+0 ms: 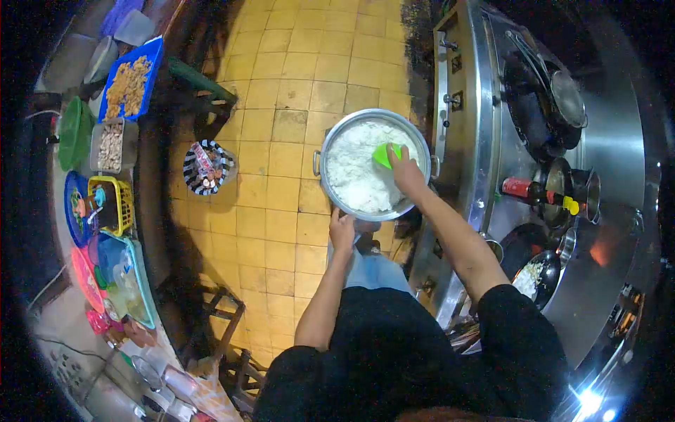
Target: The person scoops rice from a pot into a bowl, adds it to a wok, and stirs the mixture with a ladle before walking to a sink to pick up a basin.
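Observation:
A large round metal pot (328, 144) full of what looks like white cooked rice (362, 162) is in front of me, above the tiled floor. My left hand (342, 228) is closed on the pot's near rim, at its lower left. Over the right half of the rice, my right hand (406, 169) grips a bright green scoop (382, 155), which touches the rice. The scoop's exact shape is partly hidden by the fingers. Side handles stick out at the pot's left and right.
On the right a steel stove (485, 141) carries dark woks, a red-labelled bottle (517, 187) with a yellow cap, and a pan (545, 281) holding white food. At left, a blue tray (151, 77), a yellow basket (126, 204) and other containers line a counter. A striped bin (228, 165) stands on the floor.

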Motion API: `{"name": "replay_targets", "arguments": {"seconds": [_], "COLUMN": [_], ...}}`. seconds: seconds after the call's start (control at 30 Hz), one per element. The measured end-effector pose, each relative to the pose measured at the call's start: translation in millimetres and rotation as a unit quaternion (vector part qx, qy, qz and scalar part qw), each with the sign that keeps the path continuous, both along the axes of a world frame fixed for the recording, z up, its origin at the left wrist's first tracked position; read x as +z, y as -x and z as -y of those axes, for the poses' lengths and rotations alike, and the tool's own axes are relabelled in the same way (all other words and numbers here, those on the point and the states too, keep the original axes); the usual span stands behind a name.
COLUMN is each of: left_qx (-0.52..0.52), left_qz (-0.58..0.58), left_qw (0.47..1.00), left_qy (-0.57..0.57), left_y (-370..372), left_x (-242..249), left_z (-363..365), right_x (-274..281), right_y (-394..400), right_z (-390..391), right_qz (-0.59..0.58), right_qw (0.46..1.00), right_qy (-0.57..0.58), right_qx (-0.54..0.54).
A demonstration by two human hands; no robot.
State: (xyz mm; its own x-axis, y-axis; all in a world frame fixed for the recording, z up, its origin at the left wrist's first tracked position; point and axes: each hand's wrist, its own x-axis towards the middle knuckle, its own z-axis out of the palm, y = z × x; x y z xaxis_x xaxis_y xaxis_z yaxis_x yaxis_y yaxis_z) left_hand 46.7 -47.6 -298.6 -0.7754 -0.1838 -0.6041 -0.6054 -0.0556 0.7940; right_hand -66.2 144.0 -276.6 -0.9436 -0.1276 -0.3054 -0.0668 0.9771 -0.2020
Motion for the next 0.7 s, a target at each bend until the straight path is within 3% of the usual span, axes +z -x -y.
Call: {"name": "replay_targets", "arguments": {"seconds": [0.1, 0.2, 0.27, 0.37, 0.47, 0.53, 0.6, 0.67, 0.7], "left_qx": [-0.009, 0.011, 0.019, 0.023, 0.028, 0.075, 0.088, -0.003, -0.029], "left_qz": [-0.003, -0.012, 0.002, 0.067, -0.010, 0.001, -0.023, 0.040, -0.010], "left_qw": [1.000, 1.000, 1.000, 0.996, 1.000, 0.993, 0.994, 0.998, 0.999], "left_qy": [-0.009, 0.000, 0.010, -0.048, -0.004, -0.086, -0.064, -0.045, 0.025], "left_y": [2, 6, 4, -8, -19, -19, -17, -8, -10], "left_x": [16, 20, 16, -15, -45, -59, -59, -36, -37], "left_z": [-4, -6, -4, 3, 8, 14, 16, 25, 25], "right_x": [-18, -21, -19, -41, -29, -33, -49, -52, -55], "right_y": [-36, -58, -63, -73, -69, -70, -76, -74, -68], "right_z": [-3, 8, 17, 18, 33, 41, 50, 62, 64], "right_qz": [0.007, 0.042, 0.131, 0.130, 0.168, 0.174, 0.110, 0.118, 0.107], "right_qw": [1.000, 0.996, 0.980, 0.975, 0.960, 0.948, 0.955, 0.950, 0.959], "right_qy": [-0.006, 0.064, 0.077, 0.111, 0.146, 0.198, 0.231, 0.244, 0.232], "right_qx": [0.023, -0.049, -0.129, -0.141, -0.171, -0.180, -0.146, -0.153, -0.123]}}
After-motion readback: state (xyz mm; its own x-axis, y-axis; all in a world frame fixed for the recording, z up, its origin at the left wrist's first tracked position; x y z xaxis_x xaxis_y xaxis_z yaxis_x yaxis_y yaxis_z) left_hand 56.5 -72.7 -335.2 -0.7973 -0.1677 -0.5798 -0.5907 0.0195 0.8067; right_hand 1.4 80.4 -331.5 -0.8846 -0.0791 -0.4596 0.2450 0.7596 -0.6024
